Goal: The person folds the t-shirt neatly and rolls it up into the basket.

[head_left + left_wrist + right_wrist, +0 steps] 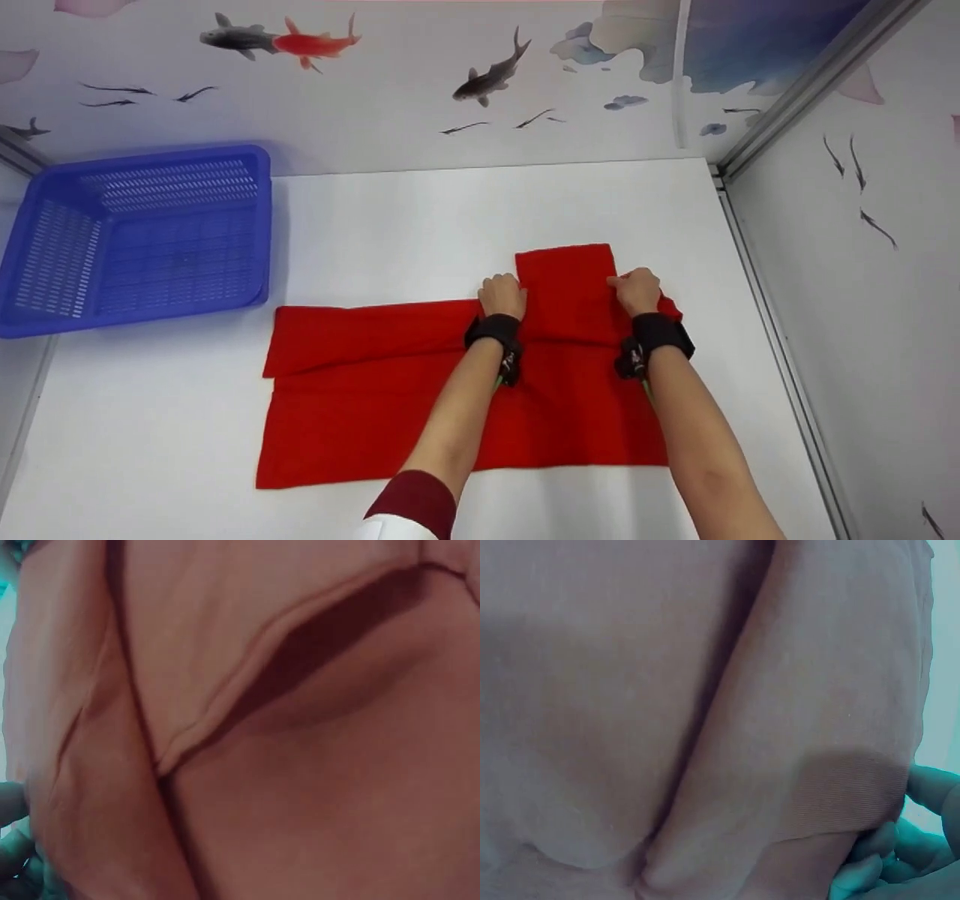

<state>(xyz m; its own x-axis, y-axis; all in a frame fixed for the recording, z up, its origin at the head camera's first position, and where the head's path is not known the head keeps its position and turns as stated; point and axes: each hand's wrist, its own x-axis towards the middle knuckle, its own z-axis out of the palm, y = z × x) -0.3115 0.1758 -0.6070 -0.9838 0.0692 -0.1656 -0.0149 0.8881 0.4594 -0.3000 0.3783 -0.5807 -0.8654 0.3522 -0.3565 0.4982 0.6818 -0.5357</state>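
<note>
Pinches the red cloth (360, 412), spread on the white table (420, 240), with left hand (502, 296) and right hand (637, 291) at once, at either side of a narrow flap (566, 281) pointing toward the far wall (360, 112). Grips with curled fingers along the far side of the cloth, near the right end, with a left-to-right long axis and the greater part of the length leftward of both grips, toward the basket (180, 255). Has the left hand nearer to that long stretch, the right nearer to the short end.
</note>
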